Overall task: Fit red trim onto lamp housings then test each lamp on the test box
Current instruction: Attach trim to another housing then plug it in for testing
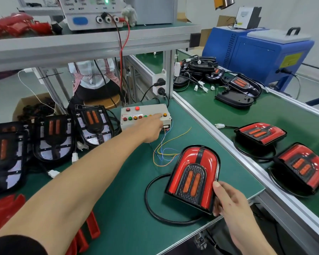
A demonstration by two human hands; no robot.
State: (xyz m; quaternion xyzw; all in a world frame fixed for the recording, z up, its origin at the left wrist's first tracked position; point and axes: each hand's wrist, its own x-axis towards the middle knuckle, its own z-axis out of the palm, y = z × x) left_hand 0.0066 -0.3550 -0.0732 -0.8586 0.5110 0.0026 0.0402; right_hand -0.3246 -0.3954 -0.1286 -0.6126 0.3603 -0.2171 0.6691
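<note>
Both of my hands are working: my left hand (152, 128) is reaching out across the green bench mat (118, 190), its extended finger pressing on the button row of the white test box (145, 115), while my right hand (228, 201) is gripping the lower right edge of the lamp with red trim (192, 178), thumb on its face, tilting it up off the mat. I am seeing this lamp's black cable (155, 214) looping on the mat beside it, and thin coloured wires (166, 150) running between the lamp and the test box. To my left, three untrimmed lamp housings (53, 138) are lying in a row, with loose red trim pieces (6, 212) near my left elbow. On the neighbouring conveyor to my right, two finished red lamps (284, 150) are resting
</note>
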